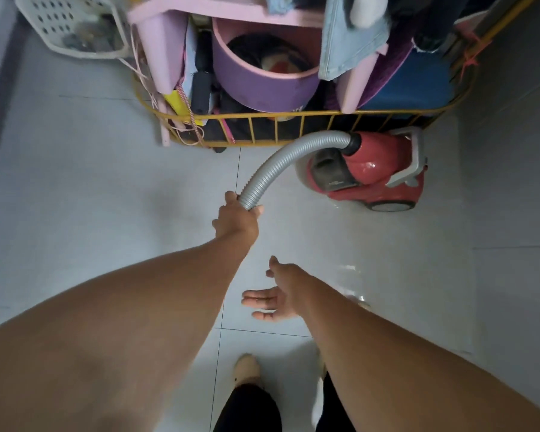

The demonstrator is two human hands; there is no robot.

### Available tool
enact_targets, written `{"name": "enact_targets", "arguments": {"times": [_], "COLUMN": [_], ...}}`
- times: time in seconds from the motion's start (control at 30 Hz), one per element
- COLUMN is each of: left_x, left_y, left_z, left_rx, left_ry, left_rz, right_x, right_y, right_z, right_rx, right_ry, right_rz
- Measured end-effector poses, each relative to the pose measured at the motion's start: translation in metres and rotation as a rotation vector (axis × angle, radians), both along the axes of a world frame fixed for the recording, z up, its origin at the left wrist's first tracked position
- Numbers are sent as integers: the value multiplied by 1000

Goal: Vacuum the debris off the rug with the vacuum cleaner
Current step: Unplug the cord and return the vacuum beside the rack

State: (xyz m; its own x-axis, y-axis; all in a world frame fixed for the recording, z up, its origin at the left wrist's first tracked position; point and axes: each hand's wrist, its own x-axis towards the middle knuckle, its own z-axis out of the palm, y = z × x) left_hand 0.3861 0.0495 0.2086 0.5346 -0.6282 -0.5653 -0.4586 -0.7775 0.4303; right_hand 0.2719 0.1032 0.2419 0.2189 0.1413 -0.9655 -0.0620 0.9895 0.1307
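Vacuum cleaner (371,173) hose (281,160) held by left hand (236,218); right hand (275,299) spread.

Glossy red plastic on the vacuum cleaner (374,163), ribbed grey plastic hose (281,160), smooth shiny floor tiles (106,198), yellow-painted metal rack (293,115).

Glossy pale tiled floor (75,188); a cluttered yellow wire rack (293,115), perhaps shelving.
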Motion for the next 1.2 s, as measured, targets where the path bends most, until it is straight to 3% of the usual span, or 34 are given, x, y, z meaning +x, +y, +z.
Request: {"name": "enact_targets", "arguments": {"times": [0.13, 0.27, 0.57, 0.67, 0.83, 1.2], "left_x": [-21, -45, -92, -107, -132, -192], "left_y": [1, -7, -29, -41, -49, -44], "left_z": [36, 63, 114, 120, 117, 103], "left_rx": [-183, -287, -153, -74, 14, 275], "left_ry": [161, 170, 69, 110, 267, 72], "left_rz": [89, 87, 250, 362, 486, 201], "right_x": [19, 28, -65, -105, -169, -252], "right_y": [32, 26, -31, -48, -78, -98], "right_z": [22, 24, 44, 53, 68, 90], "right_rx": [134, 103, -253, -410, -438, -690], "right_ry": [-105, -23, 410, 432, 514, 536], "right_rz": [-364, -741, -842, -780, -890, -759]}}
